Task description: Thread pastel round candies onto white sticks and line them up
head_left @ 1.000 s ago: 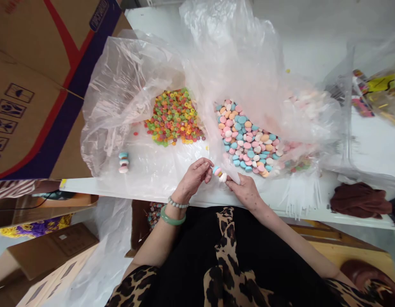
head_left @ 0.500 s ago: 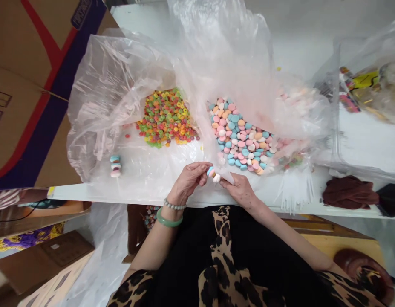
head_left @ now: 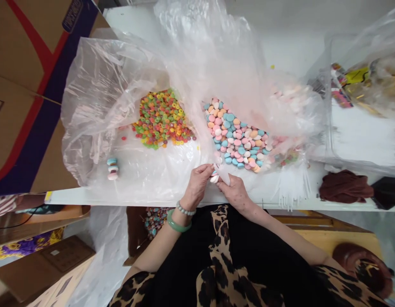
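Observation:
Close together at the table's front edge, my two hands work on a short stack of pastel candies (head_left: 214,178) in blue, pink and white. My left hand (head_left: 197,182) pinches at the upper end of the stack; its fingertips partly cover it. In my right hand (head_left: 234,188), thumb and fingers are closed on a whitish translucent plastic strip (head_left: 224,174) beside the candies. Just beyond lies a heap of pastel button candies (head_left: 237,138), with a heap of small colourful ring candies (head_left: 163,119) to its left. Another candy stack (head_left: 112,169) rests at the far left.
Crumpled clear plastic bags (head_left: 88,102) surround the heaps. A large cardboard box (head_left: 21,85) stands at left. To the right are white strips (head_left: 292,183) over the edge, a brown cloth (head_left: 346,186) and a clear bin (head_left: 329,106). Below the table sits a box of candies (head_left: 155,219).
My left hand has moved slightly right and turned, its fingertips now covering more of the stack. The plastic strip stands more upright beside the candies. The whole view has shifted a little.

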A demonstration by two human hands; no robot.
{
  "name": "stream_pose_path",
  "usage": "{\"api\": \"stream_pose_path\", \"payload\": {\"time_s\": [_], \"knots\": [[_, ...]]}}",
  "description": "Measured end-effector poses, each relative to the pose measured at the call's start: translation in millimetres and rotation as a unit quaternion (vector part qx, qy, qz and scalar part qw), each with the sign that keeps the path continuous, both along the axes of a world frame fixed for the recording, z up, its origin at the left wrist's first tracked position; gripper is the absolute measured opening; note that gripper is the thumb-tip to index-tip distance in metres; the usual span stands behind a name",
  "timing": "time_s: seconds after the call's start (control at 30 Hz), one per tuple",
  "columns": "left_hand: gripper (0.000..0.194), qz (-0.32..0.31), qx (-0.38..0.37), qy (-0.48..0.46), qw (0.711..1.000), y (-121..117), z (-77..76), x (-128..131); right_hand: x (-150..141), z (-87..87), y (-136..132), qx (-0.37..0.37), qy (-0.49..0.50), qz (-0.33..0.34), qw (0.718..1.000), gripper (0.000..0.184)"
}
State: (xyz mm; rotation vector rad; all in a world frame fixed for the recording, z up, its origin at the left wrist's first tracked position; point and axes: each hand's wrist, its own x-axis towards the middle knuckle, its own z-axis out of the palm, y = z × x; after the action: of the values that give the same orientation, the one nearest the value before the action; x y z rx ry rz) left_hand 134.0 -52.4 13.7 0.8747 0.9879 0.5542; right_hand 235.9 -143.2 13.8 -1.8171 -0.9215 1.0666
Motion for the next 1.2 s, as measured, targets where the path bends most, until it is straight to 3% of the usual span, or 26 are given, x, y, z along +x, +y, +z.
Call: {"api": "stream_pose_path", "payload": {"time_s": [0.2, 0.3, 0.33, 0.4, 0.47, 0.57, 0.63, 0.7, 0.83, 0.97, 1.07, 1.2], "knots": [[0.026, 0.012, -0.074, -0.001, 0.997, -9.5, 0.7, 12.6, 13.7, -9.5, -4.1, -0.038, 0.070, -0.082, 0.993, 0.017], [0.036, -0.066, -0.081, 0.017, 0.994, -8.7, -2.4, 14.4, 36.3, -4.3, -8.8, -0.049, 0.122, -0.126, 0.983, 0.021], [0.039, -0.099, -0.057, 0.038, 0.993, -8.7, -3.4, 16.1, 42.8, -1.8, -10.3, -0.050, 0.141, -0.136, 0.979, 0.023], [0.037, -0.143, 0.067, 0.097, 0.983, -8.2, -5.7, 21.1, 52.5, 1.9, -13.2, -0.045, 0.166, -0.156, 0.973, 0.024], [0.031, -0.174, 0.262, 0.158, 0.936, -5.2, -8.8, 25.9, 58.2, 2.6, -16.1, -0.030, 0.173, -0.183, 0.967, 0.023], [0.031, -0.232, 0.487, 0.246, 0.806, 3.8, -17.0, 26.7, 61.7, -1.6, -19.7, -0.016, 0.180, -0.222, 0.958, 0.023], [0.034, -0.235, 0.539, 0.326, 0.740, 9.9, -24.5, 21.5, 62.1, -5.4, -21.1, -0.021, 0.190, -0.232, 0.954, 0.023], [0.037, -0.209, 0.547, 0.388, 0.712, 14.1, -31.6, 13.0, 61.4, -8.0, -21.3, -0.027, 0.203, -0.228, 0.952, 0.024], [0.046, -0.173, 0.523, 0.414, 0.725, 17.1, -36.0, -3.0, 58.6, -8.0, -18.4, -0.038, 0.221, -0.211, 0.951, 0.021], [0.039, -0.162, 0.519, 0.383, 0.747, 18.2, -27.9, -6.7, 57.9, -6.4, -14.9, -0.049, 0.220, -0.198, 0.954, 0.019], [0.033, -0.143, 0.548, 0.383, 0.730, 21.1, -22.0, -0.6, 58.8, -7.4, -14.4, -0.046, 0.223, -0.206, 0.952, 0.019], [0.028, -0.181, 0.534, 0.398, 0.724, 31.9, -19.3, 15.9, 58.1, -9.3, -14.9, -0.042, 0.225, -0.208, 0.951, 0.019]]}}
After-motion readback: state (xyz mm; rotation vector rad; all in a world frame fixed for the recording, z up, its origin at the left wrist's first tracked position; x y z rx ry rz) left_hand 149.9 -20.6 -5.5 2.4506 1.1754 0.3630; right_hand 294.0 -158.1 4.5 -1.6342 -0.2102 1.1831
